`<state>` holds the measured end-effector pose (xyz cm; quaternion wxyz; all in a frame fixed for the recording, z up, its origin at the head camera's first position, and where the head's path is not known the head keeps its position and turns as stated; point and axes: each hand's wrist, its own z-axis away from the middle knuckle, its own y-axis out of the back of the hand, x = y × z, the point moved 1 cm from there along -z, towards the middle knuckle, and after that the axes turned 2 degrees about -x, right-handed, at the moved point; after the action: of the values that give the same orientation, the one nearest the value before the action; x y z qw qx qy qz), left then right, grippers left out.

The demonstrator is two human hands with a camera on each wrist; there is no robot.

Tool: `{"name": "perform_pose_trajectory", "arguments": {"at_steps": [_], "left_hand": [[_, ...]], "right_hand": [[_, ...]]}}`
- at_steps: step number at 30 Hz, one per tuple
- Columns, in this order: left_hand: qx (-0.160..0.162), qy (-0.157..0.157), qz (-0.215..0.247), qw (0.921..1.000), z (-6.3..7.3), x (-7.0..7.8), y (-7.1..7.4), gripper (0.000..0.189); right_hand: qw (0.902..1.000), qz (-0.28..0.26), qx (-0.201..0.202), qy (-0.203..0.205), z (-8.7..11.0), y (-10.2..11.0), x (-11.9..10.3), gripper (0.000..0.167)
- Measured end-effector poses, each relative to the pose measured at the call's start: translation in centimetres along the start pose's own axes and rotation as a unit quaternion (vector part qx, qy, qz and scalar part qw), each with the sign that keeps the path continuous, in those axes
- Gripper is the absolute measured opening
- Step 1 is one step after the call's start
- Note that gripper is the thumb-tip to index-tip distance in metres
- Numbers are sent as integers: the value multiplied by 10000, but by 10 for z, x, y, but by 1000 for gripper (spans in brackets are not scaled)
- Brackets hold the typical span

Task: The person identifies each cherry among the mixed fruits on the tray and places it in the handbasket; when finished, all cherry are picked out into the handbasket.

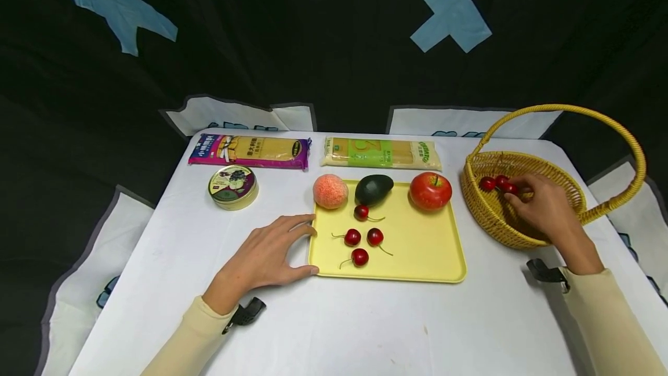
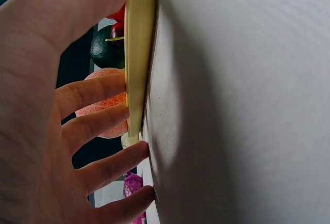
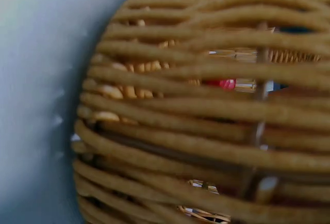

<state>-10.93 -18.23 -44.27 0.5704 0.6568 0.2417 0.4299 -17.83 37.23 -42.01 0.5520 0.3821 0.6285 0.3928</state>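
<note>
My left hand [image 1: 268, 254] rests at the left edge of the yellow tray [image 1: 417, 248], fingers spread and fairly straight. Its thumb and fingertips touch the tray's rim in the left wrist view. On the tray lie several stemmed cherries [image 1: 359, 257], a dark green avocado [image 1: 373, 190], a red apple [image 1: 430, 191] and a pinkish-orange peach [image 1: 330, 191] at the back left corner. Inside the wicker basket [image 1: 485, 219], my right hand [image 1: 545, 205] pinches a cherry [image 1: 509, 189] between thumb and index finger. Two more cherries [image 1: 487, 184] sit beside it. Basket weave hides that hand in the right wrist view.
Behind the tray lie two pasta packs, one purple [image 1: 250, 151] and one green and clear [image 1: 381, 154]. A round tin [image 1: 233, 187] stands at the left. The basket's tall handle [image 1: 639, 161] arches up on the right. A dark curtain [image 1: 334, 45] hangs behind the white table.
</note>
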Motion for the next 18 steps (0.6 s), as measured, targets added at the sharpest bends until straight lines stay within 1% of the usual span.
{"name": "perform_pose_trajectory", "arguments": {"at_steps": [6,18], "left_hand": [[8,-14,0,10000,0,0,-1,72],[-19,34,-3,10000,1,1,0,73]], "right_hand": [[9995,-25,-284,-112,-5,1,5,41],[9990,-54,-440,-54,-8,0,9,42]]}}
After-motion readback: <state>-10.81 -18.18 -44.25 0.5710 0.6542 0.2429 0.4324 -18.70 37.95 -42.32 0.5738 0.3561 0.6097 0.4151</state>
